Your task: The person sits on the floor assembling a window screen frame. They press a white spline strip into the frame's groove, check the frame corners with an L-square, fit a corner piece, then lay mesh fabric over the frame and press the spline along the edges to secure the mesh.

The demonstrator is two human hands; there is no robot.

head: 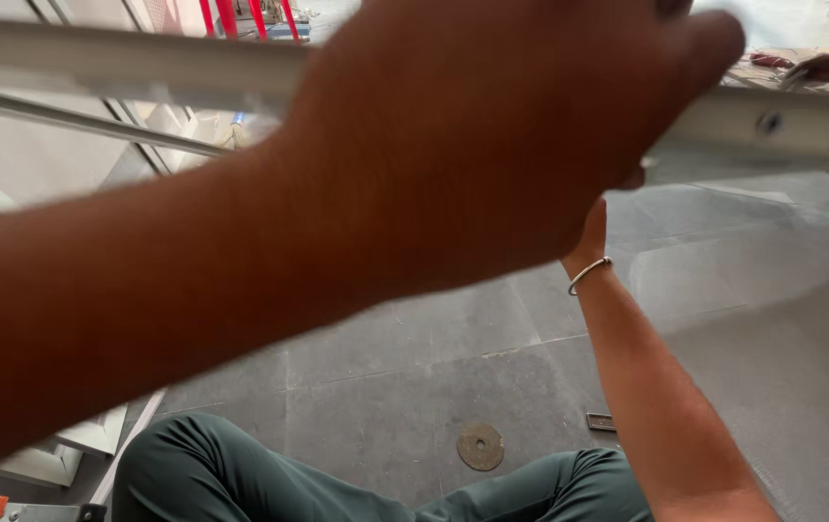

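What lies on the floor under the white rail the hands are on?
Under the white rail, grey floor tiles carry a round metal disc and a small dark rectangular piece. The left hand and forearm cover much of the rail and floor; the right hand is mostly hidden.

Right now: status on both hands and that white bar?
Left hand laid over white bar, grip hidden. Right hand mostly hidden behind it. Round disc on grey floor below.

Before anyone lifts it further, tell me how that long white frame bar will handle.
The white frame bar looks rigid: it runs straight past the left hand. Probably hollow and light for its length, since bare hands hold it up. Being long, its far end may swing.
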